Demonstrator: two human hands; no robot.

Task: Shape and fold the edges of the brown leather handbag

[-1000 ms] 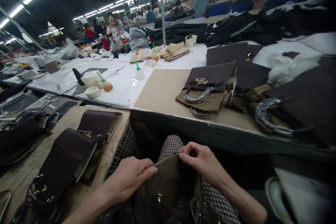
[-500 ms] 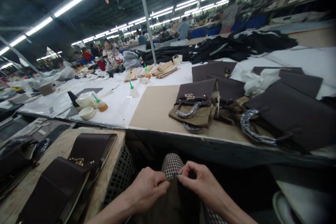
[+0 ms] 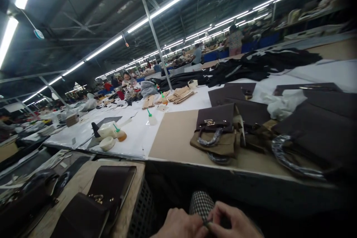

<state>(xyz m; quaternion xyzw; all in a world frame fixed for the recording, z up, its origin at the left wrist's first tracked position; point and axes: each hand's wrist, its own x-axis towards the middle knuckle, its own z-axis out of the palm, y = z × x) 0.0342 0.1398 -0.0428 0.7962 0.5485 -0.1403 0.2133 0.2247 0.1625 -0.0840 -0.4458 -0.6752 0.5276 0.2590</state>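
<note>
At the bottom of the view, my left hand (image 3: 181,225) and my right hand (image 3: 232,221) meet above a knee in checked cloth (image 3: 201,204). Both are closed, thumb against fingers, on a small thin dark strip (image 3: 205,223); most of it is hidden by the fingers. On the table ahead lies a dark brown handbag (image 3: 216,117) with a gold clasp and plastic-wrapped handles. Larger dark brown bag pieces (image 3: 312,134) lie to its right, one with a wrapped handle (image 3: 287,154).
More dark bags (image 3: 111,182) lie on a wooden board (image 3: 75,178) at left, beside a perforated crate (image 3: 142,208). Glue bottles with green tips (image 3: 120,134), a round dish (image 3: 106,143) and tan pieces (image 3: 181,95) sit on the white table (image 3: 134,134). People work farther back.
The camera has tilted up, so the table and my hands appear lower in view. My hands keep their pinch close together, and the bags have not moved on the table.
</note>
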